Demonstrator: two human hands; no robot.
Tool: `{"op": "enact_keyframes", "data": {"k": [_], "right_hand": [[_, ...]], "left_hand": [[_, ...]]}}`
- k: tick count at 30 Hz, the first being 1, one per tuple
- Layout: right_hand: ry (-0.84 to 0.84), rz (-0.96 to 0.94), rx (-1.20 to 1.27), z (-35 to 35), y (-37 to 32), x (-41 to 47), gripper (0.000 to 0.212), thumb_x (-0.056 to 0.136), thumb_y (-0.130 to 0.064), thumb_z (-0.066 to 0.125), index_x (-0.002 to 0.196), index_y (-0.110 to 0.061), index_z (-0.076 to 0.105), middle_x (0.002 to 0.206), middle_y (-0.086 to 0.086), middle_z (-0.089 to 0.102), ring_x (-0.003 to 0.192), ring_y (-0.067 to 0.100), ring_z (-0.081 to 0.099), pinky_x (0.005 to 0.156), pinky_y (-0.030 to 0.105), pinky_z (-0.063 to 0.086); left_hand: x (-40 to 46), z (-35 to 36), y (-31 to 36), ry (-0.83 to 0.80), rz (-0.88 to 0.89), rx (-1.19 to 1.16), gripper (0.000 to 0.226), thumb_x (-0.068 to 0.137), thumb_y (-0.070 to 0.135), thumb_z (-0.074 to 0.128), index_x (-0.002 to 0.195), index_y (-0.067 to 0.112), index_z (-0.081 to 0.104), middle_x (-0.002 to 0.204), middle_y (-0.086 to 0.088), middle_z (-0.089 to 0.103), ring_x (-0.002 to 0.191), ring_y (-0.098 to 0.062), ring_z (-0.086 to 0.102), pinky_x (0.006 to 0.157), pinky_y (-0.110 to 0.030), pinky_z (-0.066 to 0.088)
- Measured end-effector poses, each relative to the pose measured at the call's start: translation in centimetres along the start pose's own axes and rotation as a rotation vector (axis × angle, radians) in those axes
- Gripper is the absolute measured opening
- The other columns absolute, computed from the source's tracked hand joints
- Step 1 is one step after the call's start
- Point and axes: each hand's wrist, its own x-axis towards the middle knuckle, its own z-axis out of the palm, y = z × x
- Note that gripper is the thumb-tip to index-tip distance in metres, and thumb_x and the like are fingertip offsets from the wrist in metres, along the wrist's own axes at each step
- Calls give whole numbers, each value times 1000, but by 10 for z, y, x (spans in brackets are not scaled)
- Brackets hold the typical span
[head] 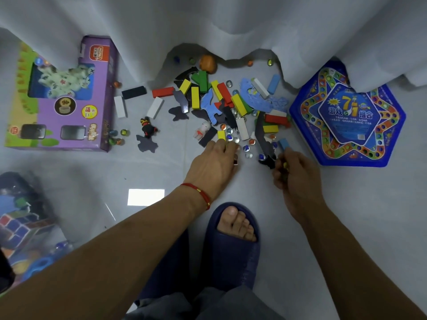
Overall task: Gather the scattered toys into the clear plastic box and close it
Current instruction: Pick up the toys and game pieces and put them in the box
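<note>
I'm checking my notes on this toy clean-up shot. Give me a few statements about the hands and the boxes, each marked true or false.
1. The left hand reaches into the toy pile near a small yellow block. True.
2. The right hand lies flat and open on the floor. False: its fingers are curled around small items.
3. The purple box lies left of the pile. True.
4. The blue game box lies left of the purple box. False: it lies on the right side of the pile.
5. A red string bracelet is on the left wrist. True.
</note>
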Motion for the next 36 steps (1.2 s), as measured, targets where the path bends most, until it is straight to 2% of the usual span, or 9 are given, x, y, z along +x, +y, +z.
{"op": "enact_keyframes", "data": {"k": [4, 11, 13, 15, 19, 22, 29, 33, 36], "right_hand": [[221, -97, -318, 2, 14, 8, 26, 100, -35, 51, 102, -13, 66, 73, 5, 63, 59, 13, 55, 51, 28, 43], [229, -90, -499, 13, 26, 15, 29, 96, -44, 56, 98, -16, 62, 70, 4, 67, 60, 15, 62, 61, 34, 54], [221, -43, -432, 15, 25, 19, 28, 96, -40, 58, 93, -13, 65, 67, 3, 64, 57, 14, 57, 54, 32, 47], [197, 4, -263, 14, 20, 17, 26, 97, -34, 58, 93, -9, 65, 65, 3, 59, 54, 13, 51, 47, 28, 40], [-115, 63, -7, 0, 1, -14, 23, 101, -28, 53, 98, -8, 61, 70, 4, 53, 53, 10, 43, 46, 24, 32], [-338, 151, -92, -6, -9, -50, 24, 100, -27, 50, 100, -7, 62, 77, 8, 55, 58, 12, 45, 52, 27, 34], [-813, -71, -697, 81, -116, -150, 24, 99, -18, 53, 90, 2, 63, 73, 19, 62, 57, 19, 51, 53, 33, 43], [-1044, -200, -889, 172, -178, -230, 20, 97, -16, 59, 90, 2, 63, 77, 14, 71, 59, 17, 60, 58, 28, 52], [-1121, -331, -995, 235, -186, -282, 14, 95, -11, 62, 91, 2, 64, 81, 22, 72, 63, 20, 67, 63, 32, 57]], "left_hand": [[6, -2, 4, 2, 44, 112, 29, 95, 13, 52, 125, 10, 51, 106, -15, 58, 92, -32, 53, 50, -35, 38], [12, 2, 9, -47, 120, 202, 33, 88, 3, 59, 121, 2, 56, 106, -19, 61, 92, -36, 57, 50, -37, 44], [10, 2, 11, -69, 71, 99, 30, 93, 7, 55, 122, 4, 53, 109, -17, 59, 94, -32, 55, 58, -40, 44], [1, -13, 20, -51, -100, -225, 12, 95, 16, 52, 104, 9, 55, 95, -12, 61, 80, -24, 54, 61, -33, 38], [-32, -62, 33, -143, -950, -1399, 26, 93, 15, 41, 70, 9, 53, 63, -8, 54, 51, -20, 48, 44, -25, 39], [-77, -109, 26, -121, -1134, -1874, 34, 94, 15, 39, 68, 6, 58, 66, -10, 58, 59, -23, 58, 50, -26, 53], [-209, -234, -7, 334, -977, -2166, 33, 94, 15, 47, 83, -8, 68, 99, -23, 66, 100, -43, 63, 87, -49, 56], [-297, -281, -41, 663, -910, -2035, 26, 91, 12, 52, 103, -8, 64, 107, -23, 60, 102, -39, 62, 98, -50, 51], [-352, -305, -63, 807, -951, -1936, 16, 91, 14, 53, 91, 1, 62, 94, -14, 59, 85, -27, 60, 103, -49, 47]]}}
